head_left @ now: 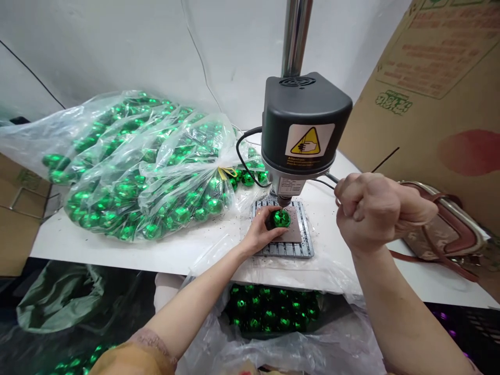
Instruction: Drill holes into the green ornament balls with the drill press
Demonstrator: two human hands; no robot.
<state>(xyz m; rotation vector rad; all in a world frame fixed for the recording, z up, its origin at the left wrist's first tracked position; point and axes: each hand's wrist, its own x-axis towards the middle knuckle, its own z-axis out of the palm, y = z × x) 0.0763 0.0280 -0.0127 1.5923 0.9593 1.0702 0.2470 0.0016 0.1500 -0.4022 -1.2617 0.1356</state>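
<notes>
A shiny green faceted ball (282,219) sits under the chuck of a small black drill press (307,120). My left hand (262,229) is closed around the ball's left side, keeping it on a brown board (292,233) over the slotted metal base (308,245). My right hand (377,205) is raised at the machine's right side, its fingers wrapped round the feed lever (332,177). Most of the lever is hidden inside that fist. The drill tip is too small to make out where it meets the ball.
Tied clear plastic bags (144,166) of green balls fill the table's left. More loose green balls (269,307) lie in a plastic-lined container below the table edge. A handbag (441,224) and a large cardboard box (433,88) stand at right. Dark crumbs dot the white table (128,254).
</notes>
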